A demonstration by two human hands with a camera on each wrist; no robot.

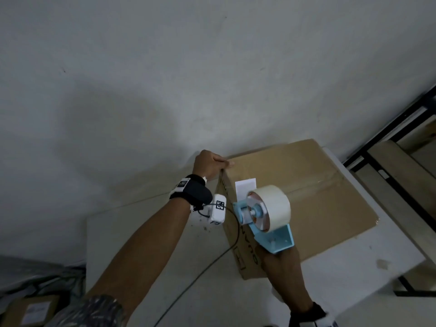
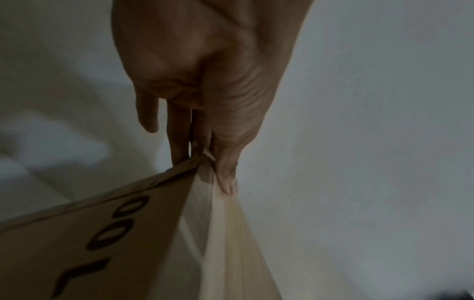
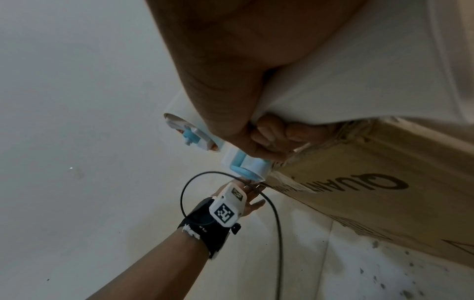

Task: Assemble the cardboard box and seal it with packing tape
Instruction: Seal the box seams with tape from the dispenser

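A brown cardboard box point(image 1: 318, 197) lies on a white table point(image 1: 153, 244), its top flaps closed along a centre seam. A white label point(image 1: 245, 186) sits on the top near the left edge. My left hand point(image 1: 221, 165) grips the box's far-left corner; in the left wrist view the left hand point(image 2: 202, 162) has its thumb on top and its fingers down the side of the box point(image 2: 102, 233). My right hand point(image 1: 279, 258) holds a light-blue tape dispenser point(image 1: 269, 211) with a roll of clear tape, at the box's near-left edge. Its fingers point(image 3: 266, 132) curl round the dispenser point(image 3: 246, 166) handle.
A grey wall rises right behind the box. A black cable point(image 1: 200, 272) runs from my left wrist across the table. A black metal frame point(image 1: 389, 135) stands to the right, beyond the table edge. Wrapped parcels point(image 1: 30, 310) lie low at the left.
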